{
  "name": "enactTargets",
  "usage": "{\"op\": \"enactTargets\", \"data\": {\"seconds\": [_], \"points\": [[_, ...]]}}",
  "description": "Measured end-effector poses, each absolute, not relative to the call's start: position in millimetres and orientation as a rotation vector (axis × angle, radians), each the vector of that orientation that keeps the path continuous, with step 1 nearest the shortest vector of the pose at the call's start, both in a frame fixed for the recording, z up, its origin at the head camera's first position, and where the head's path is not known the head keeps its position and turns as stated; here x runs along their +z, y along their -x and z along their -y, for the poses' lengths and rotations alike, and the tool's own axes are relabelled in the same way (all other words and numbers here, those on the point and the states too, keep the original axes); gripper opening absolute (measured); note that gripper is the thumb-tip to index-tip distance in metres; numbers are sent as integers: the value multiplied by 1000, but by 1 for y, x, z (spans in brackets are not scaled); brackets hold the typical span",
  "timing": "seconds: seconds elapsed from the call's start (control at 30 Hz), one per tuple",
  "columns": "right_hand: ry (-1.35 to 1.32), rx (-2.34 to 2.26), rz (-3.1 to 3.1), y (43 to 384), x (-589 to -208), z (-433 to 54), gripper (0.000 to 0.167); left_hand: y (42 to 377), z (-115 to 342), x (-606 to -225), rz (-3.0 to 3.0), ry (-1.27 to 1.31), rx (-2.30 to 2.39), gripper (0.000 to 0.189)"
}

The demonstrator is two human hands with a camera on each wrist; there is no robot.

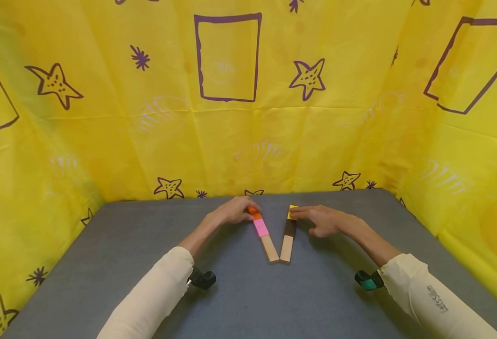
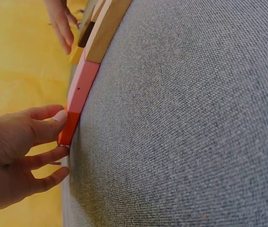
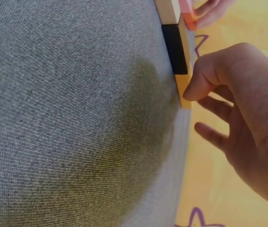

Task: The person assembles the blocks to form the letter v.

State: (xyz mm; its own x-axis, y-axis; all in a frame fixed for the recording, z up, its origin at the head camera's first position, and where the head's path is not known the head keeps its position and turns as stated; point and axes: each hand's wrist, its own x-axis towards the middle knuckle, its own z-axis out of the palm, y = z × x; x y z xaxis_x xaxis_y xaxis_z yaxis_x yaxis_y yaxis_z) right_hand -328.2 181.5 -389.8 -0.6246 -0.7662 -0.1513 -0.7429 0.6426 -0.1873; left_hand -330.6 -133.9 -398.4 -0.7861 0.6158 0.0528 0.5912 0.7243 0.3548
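Two rows of small wooden blocks lie on the grey cloth in a narrow V, meeting at the near end. The left row has an orange block (image 1: 255, 214), a pink block (image 1: 261, 228) and a plain wood block (image 1: 270, 249). My left hand (image 1: 236, 210) pinches the orange block at the far end, thumb on its side. In the right row are a yellow block (image 1: 290, 217), a dark brown block (image 1: 289, 228) and another plain block (image 1: 287, 248). My right hand (image 1: 325, 220) rests straight fingers on the yellow block; its thumb hangs lower.
The grey cloth surface (image 1: 248, 301) reaches back to a yellow curtain (image 1: 248, 132) with drawn stars, fish and frames. That curtain also walls the left and right sides. Dark straps (image 1: 202, 278) circle both wrists below pale sleeves.
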Motion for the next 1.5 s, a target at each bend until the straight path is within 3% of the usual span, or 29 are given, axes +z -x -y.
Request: {"op": "enactTargets", "data": {"seconds": [0.3,1.27,1.5], "points": [[1226,-149,-2635,327,-389,-182,65,330,135,-399,-2850,-1137,524,28],[1202,-140,-2622,328,-388,-177,63,330,135,-402,-2852,-1095,517,29],[1240,-153,-2680,327,-387,-181,59,324,138,-401,-2854,-982,591,44]]}}
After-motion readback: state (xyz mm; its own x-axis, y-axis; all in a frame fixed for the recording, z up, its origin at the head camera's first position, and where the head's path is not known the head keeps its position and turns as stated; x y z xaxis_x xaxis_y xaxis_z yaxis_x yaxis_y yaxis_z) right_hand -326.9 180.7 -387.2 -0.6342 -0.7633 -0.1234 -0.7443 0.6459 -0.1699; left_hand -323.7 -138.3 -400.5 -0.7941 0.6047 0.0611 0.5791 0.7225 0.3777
